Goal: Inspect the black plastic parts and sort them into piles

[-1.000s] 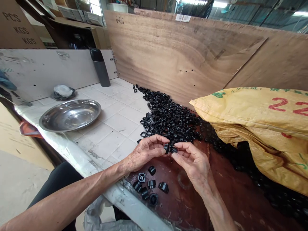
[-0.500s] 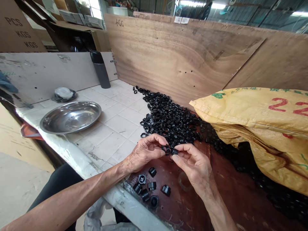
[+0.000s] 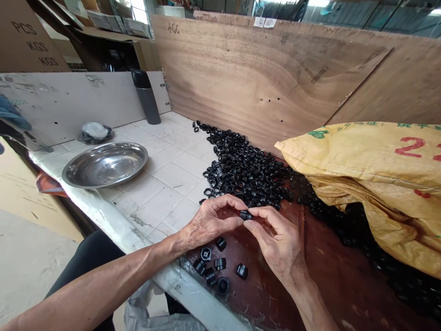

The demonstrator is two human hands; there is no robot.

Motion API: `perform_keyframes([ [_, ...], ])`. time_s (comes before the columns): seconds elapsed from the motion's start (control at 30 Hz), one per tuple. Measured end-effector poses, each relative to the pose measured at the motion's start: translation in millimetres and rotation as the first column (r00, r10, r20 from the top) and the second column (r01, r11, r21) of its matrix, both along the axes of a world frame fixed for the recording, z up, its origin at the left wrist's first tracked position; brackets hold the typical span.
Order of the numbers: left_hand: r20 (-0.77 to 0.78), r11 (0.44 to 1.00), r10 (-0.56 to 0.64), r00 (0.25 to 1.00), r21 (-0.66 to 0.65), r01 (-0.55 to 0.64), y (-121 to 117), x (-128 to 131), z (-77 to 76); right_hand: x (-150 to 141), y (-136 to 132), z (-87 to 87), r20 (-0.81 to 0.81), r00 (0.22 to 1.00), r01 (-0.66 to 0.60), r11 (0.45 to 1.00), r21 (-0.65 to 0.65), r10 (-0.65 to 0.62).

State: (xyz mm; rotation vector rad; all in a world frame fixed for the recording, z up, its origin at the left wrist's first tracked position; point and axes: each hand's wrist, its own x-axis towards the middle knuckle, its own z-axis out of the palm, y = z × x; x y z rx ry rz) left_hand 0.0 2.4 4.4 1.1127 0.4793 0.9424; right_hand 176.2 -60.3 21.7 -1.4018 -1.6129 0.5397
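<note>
Left arm (image 3: 103, 280): slanting in from the lower left and crossing the table's pale edge (image 3: 186, 287); can't really tell if it's touching it
Left hand (image 3: 212, 219): thumb and forefinger are pinching the left side of a small black part (image 3: 245, 214), so pretty much clamped on it; the other fingers are mostly hiding
Right arm (image 3: 308, 294): angling up from the bottom right, over the brown surface (image 3: 275, 299)
Right hand (image 3: 277, 232): kinda mirroring the left, with thumb and forefinger gripping the same part's right side, the other fingers curling in underneath
Black part: sitting between both sets of fingertips, too small to tell if it's one piece or two
Loose pieces (image 3: 220, 263): seven of them are lying between the arms, near the edge
Pile (image 3: 244, 168): spreading out just beyond the hands, up to the panel (image 3: 268, 78)
Sack (image 3: 344, 156): slumping on the right
Bowl (image 3: 106, 165): sitting off to the left
</note>
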Motion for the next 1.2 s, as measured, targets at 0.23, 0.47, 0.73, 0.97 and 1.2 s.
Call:
perform_keyframes([
  [0.23, -0.053, 0.997, 0.036, 0.998, 0.063, -0.032, 2.2, -2.8, 1.1, -0.4, -1.8, -7.6, 0.094, 0.994, 0.038, 0.995, 0.096, -0.047],
  [0.47, -0.071, 1.000, 0.017, 0.997, -0.022, -0.018, 1.6, -3.5, 4.6, -1.0, -1.1, -2.1, 0.020, 1.000, -0.004, 0.997, 0.077, 0.002],
  [0.73, -0.069, 0.982, 0.096, 0.993, 0.170, -0.083, 3.6, -0.5, -5.3, -12.1, -2.9, 2.6, -0.180, 0.970, 0.148, 0.984, -0.099, -0.164],
  [0.97, -0.105, 1.000, -0.007, 0.994, 0.002, 0.008, 4.8, -3.4, -3.8, -7.7, -3.4, -10.0, -0.064, 0.990, 0.129, 0.991, 0.028, -0.127],
  [1.2, -0.061, 0.995, 0.059, 0.996, 0.089, -0.053, 1.3, 0.1, -6.3, -10.6, -1.7, -11.1, 0.041, 0.983, 0.177, 0.979, 0.100, -0.181],
])
